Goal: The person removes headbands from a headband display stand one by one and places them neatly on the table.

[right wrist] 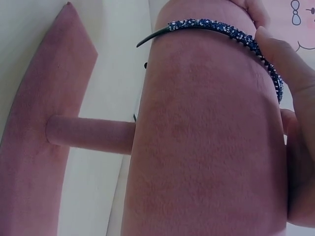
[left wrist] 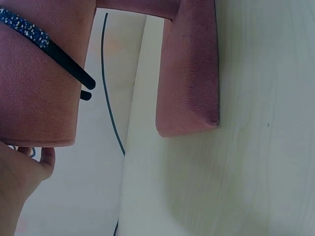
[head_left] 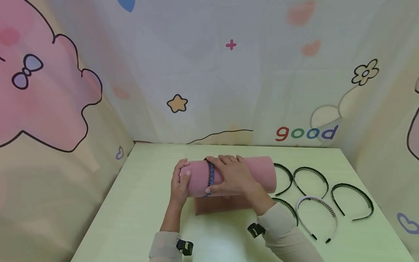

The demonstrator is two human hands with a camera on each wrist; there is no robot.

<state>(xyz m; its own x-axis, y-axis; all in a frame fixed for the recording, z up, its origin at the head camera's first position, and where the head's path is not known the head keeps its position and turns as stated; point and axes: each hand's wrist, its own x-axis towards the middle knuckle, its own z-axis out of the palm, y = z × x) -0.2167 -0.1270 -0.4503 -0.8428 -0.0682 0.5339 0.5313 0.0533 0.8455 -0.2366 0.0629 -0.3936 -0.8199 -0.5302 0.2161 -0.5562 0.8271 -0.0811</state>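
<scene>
A pink, velvety headband stand has a horizontal roll (head_left: 262,174) on a short post (right wrist: 91,133) above a flat base (head_left: 222,206). Around the roll's left part sits a headband (head_left: 211,174) with black teeth and blue glittering stones; its dark ends (left wrist: 74,69) stick out below the roll. My left hand (head_left: 180,183) grips the roll's left end, thumb in front. My right hand (head_left: 234,176) lies over the roll, its thumb and index finger (right wrist: 285,59) curved round at the headband. In the left wrist view the left hand shows only partly.
Right of the stand, several toothed headbands lie on the pale table (head_left: 131,203): black ones (head_left: 311,169), (head_left: 363,193) and a white one (head_left: 332,211). My right forearm partly covers one of the black headbands (head_left: 291,208). A printed curtain (head_left: 209,83) hangs behind the table.
</scene>
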